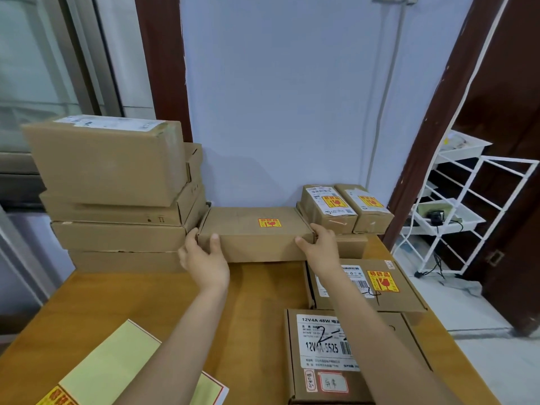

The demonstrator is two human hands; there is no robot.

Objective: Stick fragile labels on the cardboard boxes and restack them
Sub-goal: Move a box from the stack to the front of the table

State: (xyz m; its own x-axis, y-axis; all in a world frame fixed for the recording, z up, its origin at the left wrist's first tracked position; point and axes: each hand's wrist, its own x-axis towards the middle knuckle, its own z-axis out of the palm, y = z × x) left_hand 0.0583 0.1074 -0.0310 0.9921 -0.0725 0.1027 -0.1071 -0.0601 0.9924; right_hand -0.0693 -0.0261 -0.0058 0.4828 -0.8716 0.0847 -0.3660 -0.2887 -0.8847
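Both hands gripping long labelled box (251,232) by its ends, left hand (204,255) and right hand (320,244) curling over its edges, box sitting at tabletop (146,302) rear against wall, touching tall stack (117,194).

Both bare forearms extend forward from the lower edge of view, converging slightly toward the far side of the bench. Left hand (203,255): palm facing inward, thumb (215,244) laid over the near face of the long flat box (251,229), remaining fingers wrapped round its left end. Right hand (320,244): mirrored pose, thumb on the near face, fingers curled over the right end; both wrists roughly straight, the box gripped between the two hands.
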